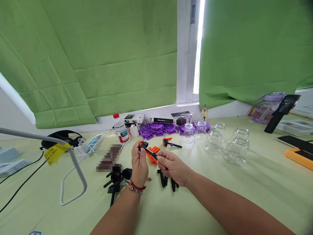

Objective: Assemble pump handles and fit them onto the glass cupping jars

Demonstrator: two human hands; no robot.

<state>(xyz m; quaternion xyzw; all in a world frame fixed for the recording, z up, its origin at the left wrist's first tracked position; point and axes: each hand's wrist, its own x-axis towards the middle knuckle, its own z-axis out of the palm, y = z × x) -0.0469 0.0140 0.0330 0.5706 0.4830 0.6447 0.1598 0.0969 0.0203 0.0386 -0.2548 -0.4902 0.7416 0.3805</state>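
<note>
My left hand (140, 165) is closed around the black and orange head of a black-handled tool (149, 152), whose exact kind I cannot make out. The fingers of my right hand (174, 165) pinch the far end of its thin black shaft. Behind my hands lies a pile of orange plastic pieces (153, 154). A similar black tool with an orange head (171, 143) rests on the table beyond. Several short black handles (162, 179) lie below my right hand. Left of my left wrist are several black parts with round heads and stems (115, 178).
Purple plastic wheel-like pieces (156, 129) are heaped near the wall beside small boxes (182, 118). Clear jars (236, 150) stand to the right. A water bottle (121, 130), a power strip (94, 143) and a bent grey metal frame (79, 171) are on the left.
</note>
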